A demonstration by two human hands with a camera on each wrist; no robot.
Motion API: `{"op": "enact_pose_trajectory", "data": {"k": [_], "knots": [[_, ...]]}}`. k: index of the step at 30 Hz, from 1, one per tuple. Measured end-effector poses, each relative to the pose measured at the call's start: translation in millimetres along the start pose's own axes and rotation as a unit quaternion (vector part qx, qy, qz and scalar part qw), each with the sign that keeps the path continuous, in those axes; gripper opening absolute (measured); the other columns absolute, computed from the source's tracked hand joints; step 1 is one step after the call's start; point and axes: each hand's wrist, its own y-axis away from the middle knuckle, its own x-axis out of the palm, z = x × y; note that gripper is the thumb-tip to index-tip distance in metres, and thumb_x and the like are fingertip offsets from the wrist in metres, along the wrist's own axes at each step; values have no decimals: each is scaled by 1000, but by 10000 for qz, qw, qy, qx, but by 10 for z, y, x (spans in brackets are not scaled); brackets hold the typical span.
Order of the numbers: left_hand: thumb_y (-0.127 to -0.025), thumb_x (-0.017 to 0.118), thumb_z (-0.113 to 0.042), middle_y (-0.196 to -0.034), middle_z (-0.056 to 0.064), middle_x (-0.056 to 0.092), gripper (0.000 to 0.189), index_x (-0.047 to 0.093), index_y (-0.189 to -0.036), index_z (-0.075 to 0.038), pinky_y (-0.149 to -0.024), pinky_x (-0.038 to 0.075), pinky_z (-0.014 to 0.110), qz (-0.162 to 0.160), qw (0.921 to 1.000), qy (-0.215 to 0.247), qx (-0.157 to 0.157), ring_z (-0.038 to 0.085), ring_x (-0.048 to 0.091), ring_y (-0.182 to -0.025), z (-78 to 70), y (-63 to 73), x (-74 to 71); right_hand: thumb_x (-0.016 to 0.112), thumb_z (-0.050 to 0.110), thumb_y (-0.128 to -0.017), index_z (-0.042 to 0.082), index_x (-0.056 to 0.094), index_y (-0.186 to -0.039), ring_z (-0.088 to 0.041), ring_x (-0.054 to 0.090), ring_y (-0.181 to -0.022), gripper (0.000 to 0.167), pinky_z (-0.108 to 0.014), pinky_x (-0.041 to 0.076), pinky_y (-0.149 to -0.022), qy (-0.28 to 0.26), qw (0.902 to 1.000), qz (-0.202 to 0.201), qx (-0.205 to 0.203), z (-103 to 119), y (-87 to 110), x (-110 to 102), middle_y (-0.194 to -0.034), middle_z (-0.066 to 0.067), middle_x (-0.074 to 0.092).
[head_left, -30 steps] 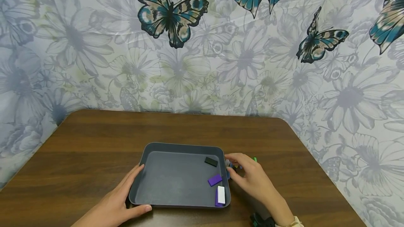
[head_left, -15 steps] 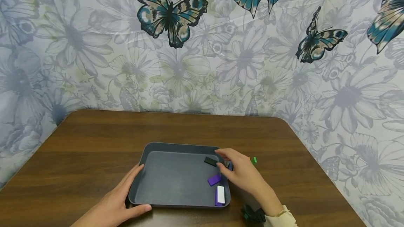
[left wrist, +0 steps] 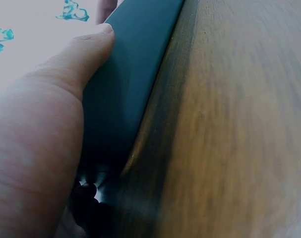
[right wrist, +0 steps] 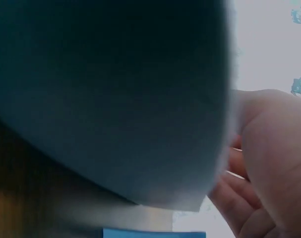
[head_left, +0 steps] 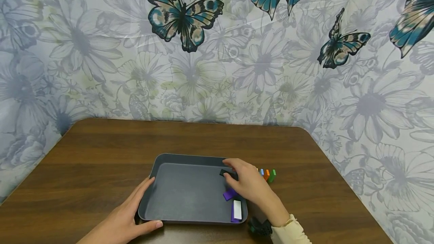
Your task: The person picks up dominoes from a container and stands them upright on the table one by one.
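Note:
A dark grey rectangular tray (head_left: 190, 195) sits on the wooden table. At its near left corner my left hand (head_left: 125, 214) holds it, fingers along the left wall and thumb (left wrist: 95, 47) against the front wall. My right hand (head_left: 249, 183) reaches over the tray's right rim. Its bent fingers and thumb are around a flat black block (head_left: 222, 172), which the hand partly covers; I cannot tell whether they grip it. Nearer me in the tray lie a purple block (head_left: 228, 195) and a white block (head_left: 237, 209) on top of another purple one.
Right of the tray, behind my right hand, stand small upright blocks on the table, among them an orange one (head_left: 267, 174) and a green one (head_left: 272, 176). A butterfly-patterned cloth (head_left: 203, 86) hangs behind the table (head_left: 112, 142).
My right hand has moved left from beside the tray's right wall to over the tray, by the black block. The upright blocks have come into view behind it. My left hand stays put.

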Motion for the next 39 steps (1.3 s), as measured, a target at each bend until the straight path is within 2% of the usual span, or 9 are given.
{"op": "enact_pose_trajectory", "data": {"k": [7, 14, 27, 31, 39], "knots": [[-85, 78, -60, -170, 22, 13, 110, 11, -167, -26, -92, 50, 67, 3, 10000, -46, 32, 58, 32, -145, 3, 4, 3, 70, 22, -99, 8, 66, -133, -23, 69, -118, 37, -42, 57, -96, 407, 9986, 331, 73, 63, -35, 94, -130, -6, 70], [-85, 77, -62, -170, 22, 14, 110, 12, -167, -27, -92, 50, 67, -80, 9999, -105, 99, 57, 33, -145, 5, -3, 2, 71, 21, -98, 5, 67, -130, -28, 68, -118, 36, -45, 56, -97, 758, 9957, 522, 38, 81, -45, 158, -129, -11, 70], [-86, 77, -61, -171, 21, 12, 110, 11, -167, -27, -94, 47, 69, 24, 10000, 59, 39, 57, 30, -147, -5, -17, -14, 75, 10, -94, 8, 75, -113, -21, 70, -105, 19, -36, 59, -88, 1231, 9905, 50, -607, 84, -30, 261, -114, -5, 74], [-85, 77, -61, -170, 22, 13, 110, 12, -167, -27, -94, 47, 69, -1, 10000, 27, 56, 57, 30, -147, -10, -18, -27, 76, 10, -93, 9, 75, -110, -19, 69, -103, 17, -33, 59, -87, 1382, 9879, 26, -700, 95, -41, 260, -113, -3, 73], [-86, 77, -61, -171, 21, 12, 110, 11, -167, -27, -94, 48, 69, 74, 10000, 46, 24, 57, 31, -146, -7, -34, -68, 75, 9, -94, 8, 75, -111, -20, 69, -103, 17, -34, 58, -88, 1338, 9886, 163, -664, 124, -84, 222, -113, -5, 73]]}}
